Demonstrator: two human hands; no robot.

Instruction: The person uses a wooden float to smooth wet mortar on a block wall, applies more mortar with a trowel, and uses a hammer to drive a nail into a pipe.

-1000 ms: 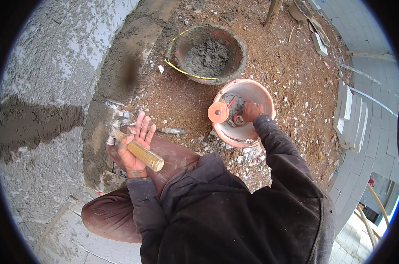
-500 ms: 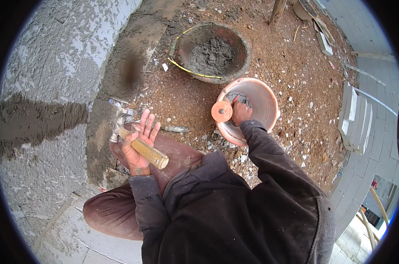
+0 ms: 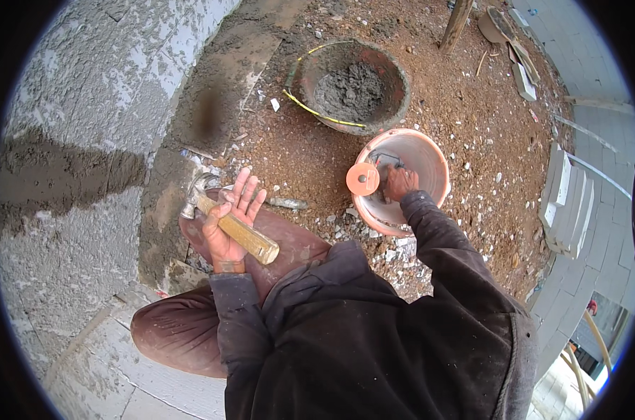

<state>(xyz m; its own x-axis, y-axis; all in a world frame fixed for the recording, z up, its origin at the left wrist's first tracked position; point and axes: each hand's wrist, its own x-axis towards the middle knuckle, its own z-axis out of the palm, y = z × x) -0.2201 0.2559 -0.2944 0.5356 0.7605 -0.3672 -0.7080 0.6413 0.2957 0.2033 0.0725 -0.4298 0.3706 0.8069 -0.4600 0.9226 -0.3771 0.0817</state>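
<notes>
A claw hammer (image 3: 240, 234) lies across the palm of my left hand (image 3: 228, 234), its metal head pointing up-left. My thumb is hooked over the light wooden handle while the other fingers stretch out, palm up. My right hand (image 3: 402, 183) reaches down into a pale orange bucket (image 3: 440, 164); its fingertips are hidden, so what they touch cannot be made out. Small dark items with a bit of red (image 3: 386, 161) lie inside beside that hand. At the bucket's left rim sits a round orange disc (image 3: 363, 180) with a dark centre.
Beyond the bucket stands a mortar-filled basin (image 3: 352, 91) with a yellow-striped handle. A roughly plastered wall (image 3: 72, 105) rises on the left. White blocks (image 3: 569, 203) are stacked at right, and a wooden post (image 3: 456, 28) stands at the back. Rubble (image 3: 401, 262) covers the ground.
My right hand has shifted rightward inside the bucket, away from the small red-marked items. My left hand still holds the hammer in much the same pose. The whole view has shifted slightly.
</notes>
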